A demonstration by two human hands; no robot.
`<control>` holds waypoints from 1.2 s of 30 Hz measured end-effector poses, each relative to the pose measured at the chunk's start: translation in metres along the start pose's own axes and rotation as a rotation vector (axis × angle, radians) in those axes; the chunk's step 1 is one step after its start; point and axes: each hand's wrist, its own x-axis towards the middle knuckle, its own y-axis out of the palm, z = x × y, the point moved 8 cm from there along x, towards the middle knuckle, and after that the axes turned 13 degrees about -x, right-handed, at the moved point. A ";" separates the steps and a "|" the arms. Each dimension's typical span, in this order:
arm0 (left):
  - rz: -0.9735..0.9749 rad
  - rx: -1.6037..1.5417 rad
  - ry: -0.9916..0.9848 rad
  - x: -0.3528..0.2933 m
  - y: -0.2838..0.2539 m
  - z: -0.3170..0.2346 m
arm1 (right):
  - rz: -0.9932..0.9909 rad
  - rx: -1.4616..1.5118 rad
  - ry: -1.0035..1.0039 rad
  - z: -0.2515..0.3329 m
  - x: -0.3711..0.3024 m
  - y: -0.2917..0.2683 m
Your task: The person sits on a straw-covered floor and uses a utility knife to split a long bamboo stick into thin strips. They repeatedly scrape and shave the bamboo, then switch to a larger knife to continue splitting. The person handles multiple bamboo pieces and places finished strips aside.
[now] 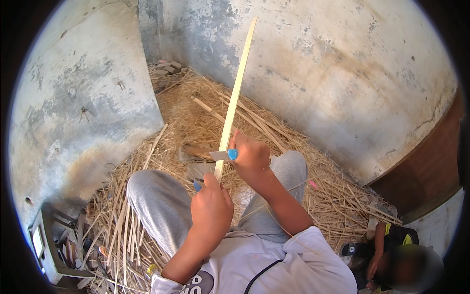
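A long pale bamboo strip (238, 83) rises from my lap toward the far wall. My left hand (212, 206) is closed around its lower end, and a bit of blue wrap (197, 186) shows by the fingers. Higher on the strip, my right hand (252, 158) is closed on a flat grey blade (219, 156), which lies across the strip. Blue wrapping (232, 154) shows at that hand's fingers beside the blade; whether it is on a finger or on the blade's handle I cannot tell.
Shavings and thin strips (191, 93) cover the floor around my knees. A wood block (198, 151) lies between them. Worn walls (313, 63) stand left and ahead. A frame-like box (46, 250) is at lower left; another person (379, 250) sits at lower right.
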 end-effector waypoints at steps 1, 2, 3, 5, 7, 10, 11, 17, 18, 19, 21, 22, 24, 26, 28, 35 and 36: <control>-0.001 -0.003 -0.004 0.001 0.000 0.002 | 0.023 0.002 -0.004 -0.002 -0.001 0.006; 0.002 0.003 -0.009 0.000 0.003 0.006 | 0.046 0.003 -0.008 -0.004 -0.002 0.013; -0.003 0.005 -0.003 0.002 0.005 0.008 | 0.057 -0.001 -0.017 -0.007 0.002 0.017; -0.018 -0.001 -0.001 0.009 0.005 0.006 | 0.059 -0.013 -0.007 -0.007 0.009 0.020; -0.028 -0.011 -0.027 0.011 0.001 0.004 | 0.089 -0.010 0.026 -0.007 0.012 0.027; -0.055 -0.049 0.005 0.016 0.003 0.007 | 0.220 -0.025 0.149 -0.020 0.019 0.040; -0.037 -0.042 0.004 0.015 0.011 0.010 | 0.301 -0.053 0.227 -0.034 0.027 0.045; -0.014 0.050 -0.063 0.013 0.011 0.018 | 0.285 -0.063 0.185 -0.044 0.047 0.071; -0.032 0.060 -0.071 0.013 0.012 0.017 | 0.256 -0.075 0.150 -0.045 0.052 0.073; -0.051 0.071 -0.082 0.013 0.012 0.017 | 0.229 -0.085 0.113 -0.045 0.056 0.074; -0.048 0.023 -0.067 0.018 0.014 0.015 | 0.276 -0.135 0.229 -0.064 0.065 0.080; -0.046 0.007 -0.059 0.019 0.015 0.015 | 0.357 -0.145 0.414 -0.084 0.072 0.090; 0.074 -0.027 -0.069 -0.006 0.039 0.014 | 0.444 -0.066 0.662 -0.117 0.089 0.088; 0.116 -0.025 -0.045 -0.009 0.041 0.013 | 0.417 -0.089 0.648 -0.141 0.116 0.072; 0.106 -0.048 -0.030 -0.007 0.034 0.011 | 0.393 -0.357 0.483 -0.155 0.128 0.081; 0.188 0.150 -0.016 -0.024 0.033 0.009 | 0.269 -0.336 0.498 -0.209 0.185 0.047; 0.131 0.155 0.029 -0.019 0.016 0.005 | 0.216 -0.391 0.399 -0.208 0.198 0.048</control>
